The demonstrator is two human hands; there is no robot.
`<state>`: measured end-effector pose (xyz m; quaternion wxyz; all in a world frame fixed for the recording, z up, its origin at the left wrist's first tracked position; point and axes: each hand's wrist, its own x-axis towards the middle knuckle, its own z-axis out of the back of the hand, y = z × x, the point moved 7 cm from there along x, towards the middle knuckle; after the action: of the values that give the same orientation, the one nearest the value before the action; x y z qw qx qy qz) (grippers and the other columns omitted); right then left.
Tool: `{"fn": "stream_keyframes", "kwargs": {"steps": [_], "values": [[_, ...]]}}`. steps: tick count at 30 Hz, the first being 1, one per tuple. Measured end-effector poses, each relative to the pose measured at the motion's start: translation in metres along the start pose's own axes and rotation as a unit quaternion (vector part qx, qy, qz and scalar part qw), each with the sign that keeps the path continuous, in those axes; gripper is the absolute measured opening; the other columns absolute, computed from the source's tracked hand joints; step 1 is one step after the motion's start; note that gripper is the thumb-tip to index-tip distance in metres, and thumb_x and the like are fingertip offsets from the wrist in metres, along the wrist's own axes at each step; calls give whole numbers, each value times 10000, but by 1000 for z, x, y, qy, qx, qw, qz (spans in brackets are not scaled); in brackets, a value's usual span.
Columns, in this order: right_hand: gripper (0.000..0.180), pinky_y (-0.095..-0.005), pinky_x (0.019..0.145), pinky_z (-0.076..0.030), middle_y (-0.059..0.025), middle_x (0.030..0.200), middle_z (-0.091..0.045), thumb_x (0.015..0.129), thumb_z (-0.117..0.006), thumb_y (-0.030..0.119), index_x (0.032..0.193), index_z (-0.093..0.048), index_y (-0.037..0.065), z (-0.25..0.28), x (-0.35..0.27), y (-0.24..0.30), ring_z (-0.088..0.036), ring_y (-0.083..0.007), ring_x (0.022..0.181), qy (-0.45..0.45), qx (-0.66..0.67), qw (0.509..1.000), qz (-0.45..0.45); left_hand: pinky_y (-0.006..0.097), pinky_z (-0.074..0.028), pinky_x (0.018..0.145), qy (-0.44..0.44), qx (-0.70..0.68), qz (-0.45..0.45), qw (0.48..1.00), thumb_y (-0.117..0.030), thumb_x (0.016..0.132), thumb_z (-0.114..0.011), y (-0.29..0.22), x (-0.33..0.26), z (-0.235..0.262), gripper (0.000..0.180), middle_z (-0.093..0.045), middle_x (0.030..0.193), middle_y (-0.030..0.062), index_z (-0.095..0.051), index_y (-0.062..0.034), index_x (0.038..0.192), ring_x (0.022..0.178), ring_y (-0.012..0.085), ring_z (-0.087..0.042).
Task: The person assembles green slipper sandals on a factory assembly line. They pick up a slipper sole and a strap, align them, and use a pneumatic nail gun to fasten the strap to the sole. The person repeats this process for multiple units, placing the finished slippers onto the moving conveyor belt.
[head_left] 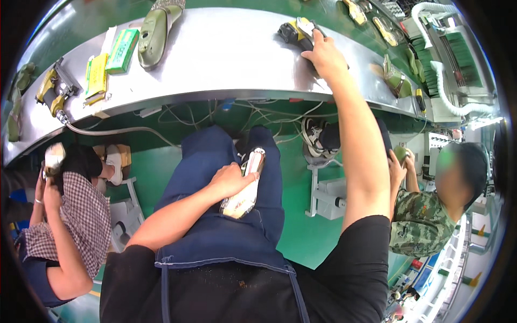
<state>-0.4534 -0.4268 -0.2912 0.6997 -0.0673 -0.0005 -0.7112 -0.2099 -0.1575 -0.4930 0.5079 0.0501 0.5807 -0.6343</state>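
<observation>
My left hand [230, 180] is closed round the middle of a shoe on a last [240, 203], held over my lap. Its pale underside faces up and its narrow end points away from me, with a shiny strip near that end. My right arm reaches across to the metal bench. There my right hand [326, 55] has its thumb and fingers around a yellow-and-black hand tool [292, 31]; the palm hides part of the tool, so its exact kind is unclear.
On the bench's left lie a yellow-and-black staple gun [51, 96] with a hose, yellow [96, 78] and green [123, 51] boxes, and a green shoe [154, 39]. More shoes [396, 79] lie right. Co-workers sit left [81, 215] and right [425, 229]. Cables hang below.
</observation>
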Motion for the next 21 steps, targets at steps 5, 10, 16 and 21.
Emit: {"fn": "stream_keyframes", "kwargs": {"steps": [5, 10, 16, 21], "values": [[592, -451, 942, -545, -310, 1168, -703, 885, -760, 236, 1353, -562, -69, 16, -41, -18, -688, -432, 1116, 39, 56, 997, 24, 496, -562, 921, 7, 9, -5, 1000, -665, 923, -624, -5, 0, 1, 880, -717, 1083, 347, -647, 191, 1128, 1041, 447, -729], [540, -354, 855, -533, -105, 997, -711, 762, -795, 177, 1237, -649, -35, 60, -154, -22, -667, -199, 934, 204, 372, 897, -126, 488, -563, 907, 20, 5, -8, 1000, -666, 926, -621, -3, 2, -3, 875, -720, 1070, 340, -651, 189, 1110, 1020, 437, -736], [481, -294, 727, -516, -40, 875, -662, 696, -820, 148, 1095, -670, -73, 16, -297, 9, -603, -122, 791, 358, 482, 787, -142, 482, -566, 911, 29, 7, -12, 999, -663, 929, -616, -8, -2, -6, 887, -723, 1070, 338, -641, 200, 1130, 1018, 435, -738], [490, -294, 765, -514, -47, 895, -672, 695, -785, 97, 1136, -639, -56, -7, -337, 32, -591, -125, 815, 466, 475, 735, -133, 487, -559, 928, 39, 7, -12, 999, -668, 942, -602, -11, -3, -6, 910, -716, 1076, 350, -622, 219, 1148, 1037, 444, -731]]}}
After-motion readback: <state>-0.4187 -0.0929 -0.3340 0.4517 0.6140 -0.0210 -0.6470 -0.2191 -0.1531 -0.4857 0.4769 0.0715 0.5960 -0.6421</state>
